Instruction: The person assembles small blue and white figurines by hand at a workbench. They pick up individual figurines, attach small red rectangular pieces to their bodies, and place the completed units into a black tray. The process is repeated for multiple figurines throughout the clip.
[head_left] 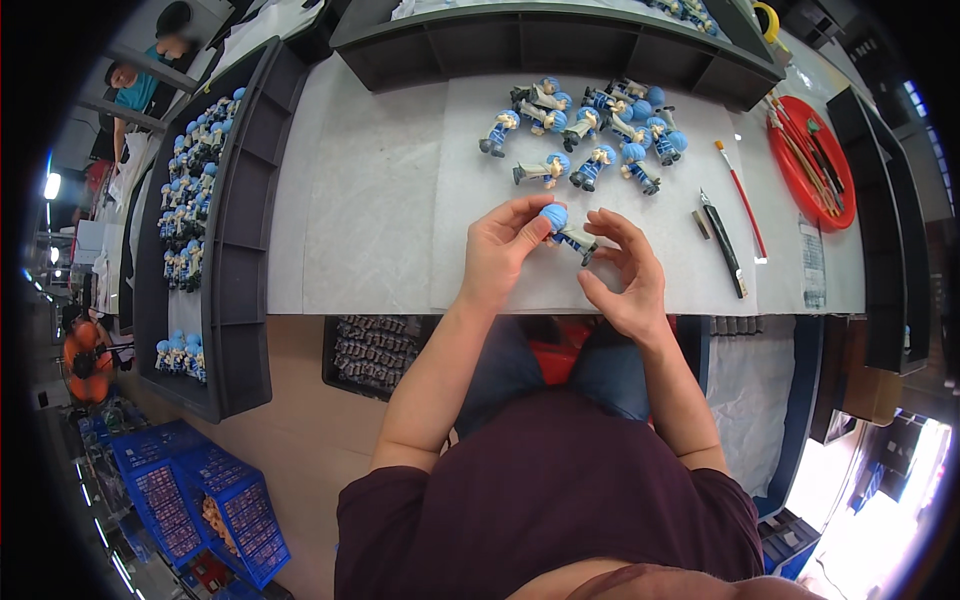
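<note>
Over the front part of the white-covered table point(370, 220), my left hand point(503, 243) pinches a small figurine point(573, 237) by its blue head, thumb on the near side. The figurine tilts, its dark feet pointing right and down. My right hand point(630, 272) curves around the feet end with thumb and fingers apart; a gap shows between them, and no grip on the figurine is visible. Beyond both hands lies a loose cluster of similar blue-haired figurines point(592, 168), some standing, some on their sides.
A black pen-like tool point(722, 245), its cap point(701, 225) and a red paintbrush point(742, 200) lie on the right. Behind them is a red dish point(845, 205) of brushes. Dark trays border the table at the back point(560, 50) and left point(235, 250). Blue crates point(235, 500) stand lower left.
</note>
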